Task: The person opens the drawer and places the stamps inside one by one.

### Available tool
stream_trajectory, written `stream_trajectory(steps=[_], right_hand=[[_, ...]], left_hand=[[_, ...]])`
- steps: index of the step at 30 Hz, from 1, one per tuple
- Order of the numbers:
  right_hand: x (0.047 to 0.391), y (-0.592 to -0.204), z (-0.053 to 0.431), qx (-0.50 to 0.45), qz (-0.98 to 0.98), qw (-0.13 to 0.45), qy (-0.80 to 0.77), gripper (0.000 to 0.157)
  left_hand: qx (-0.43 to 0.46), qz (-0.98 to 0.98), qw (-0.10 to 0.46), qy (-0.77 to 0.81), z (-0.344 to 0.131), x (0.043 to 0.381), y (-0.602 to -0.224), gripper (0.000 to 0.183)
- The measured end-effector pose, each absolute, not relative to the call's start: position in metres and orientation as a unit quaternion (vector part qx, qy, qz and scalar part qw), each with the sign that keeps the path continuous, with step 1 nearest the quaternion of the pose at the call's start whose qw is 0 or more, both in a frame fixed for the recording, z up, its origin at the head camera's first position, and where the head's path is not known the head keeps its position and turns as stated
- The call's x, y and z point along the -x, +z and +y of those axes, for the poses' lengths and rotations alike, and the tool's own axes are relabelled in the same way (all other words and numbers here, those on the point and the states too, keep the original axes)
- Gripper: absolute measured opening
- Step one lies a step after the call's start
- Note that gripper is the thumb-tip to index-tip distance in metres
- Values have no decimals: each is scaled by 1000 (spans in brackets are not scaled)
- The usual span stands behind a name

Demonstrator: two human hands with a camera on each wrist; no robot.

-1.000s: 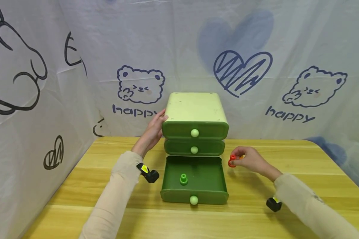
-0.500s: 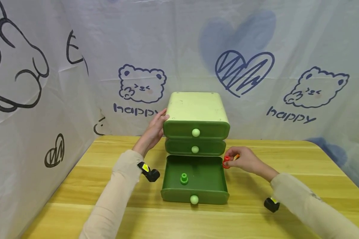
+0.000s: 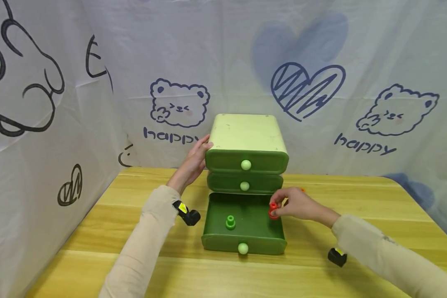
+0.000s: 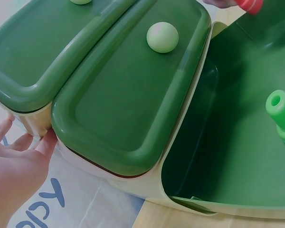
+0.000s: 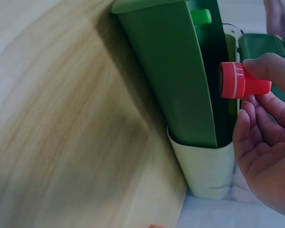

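Note:
My right hand [image 3: 299,203] pinches a small red stamp-like piece [image 3: 273,212], with a wide round base and narrower neck, over the right side of the pulled-out bottom drawer [image 3: 223,243]. In the right wrist view, the thumb and fingers hold the red piece [image 5: 241,81] by its neck, its base pointing away from the palm. A similar green piece [image 3: 230,222] stands upright inside that drawer, left of its middle. With its fingers fairly straight, my left hand [image 3: 191,162] rests against the left side of the cream-and-green drawer cabinet [image 3: 247,132].
The cabinet's top drawer [image 3: 223,162] and middle drawer [image 3: 223,182] are closed, each with a pale round knob. A small orange thing [image 3: 303,190] shows behind my right hand, mostly hidden. A printed cloth [image 3: 238,49] hangs behind the wooden table [image 3: 134,231].
My right hand has carried the red piece leftward from beside the cabinet to over the open drawer. The left hand has stayed on the cabinet's side. The head view has shifted slightly.

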State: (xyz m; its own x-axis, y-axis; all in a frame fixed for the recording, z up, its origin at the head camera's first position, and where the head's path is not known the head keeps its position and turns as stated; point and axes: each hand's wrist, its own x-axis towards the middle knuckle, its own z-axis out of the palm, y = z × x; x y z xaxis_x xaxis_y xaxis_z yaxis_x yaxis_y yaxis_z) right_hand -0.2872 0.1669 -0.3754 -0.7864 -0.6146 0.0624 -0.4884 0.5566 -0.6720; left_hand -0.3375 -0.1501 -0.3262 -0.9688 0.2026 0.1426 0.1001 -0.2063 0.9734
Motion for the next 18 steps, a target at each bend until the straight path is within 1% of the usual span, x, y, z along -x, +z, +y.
stream_trajectory(steps=[4, 10, 18], right_hand=[[286, -372, 160, 327, 872, 116, -344, 13], [290, -372, 148, 354, 865, 129, -332, 15], [294, -372, 129, 379, 855, 164, -313, 17]], left_hand=[[-119, 629, 32, 768, -150, 337, -327, 72], [-117, 629, 35, 768, -151, 337, -327, 73], [-115, 630, 33, 767, -151, 339, -328, 73]])
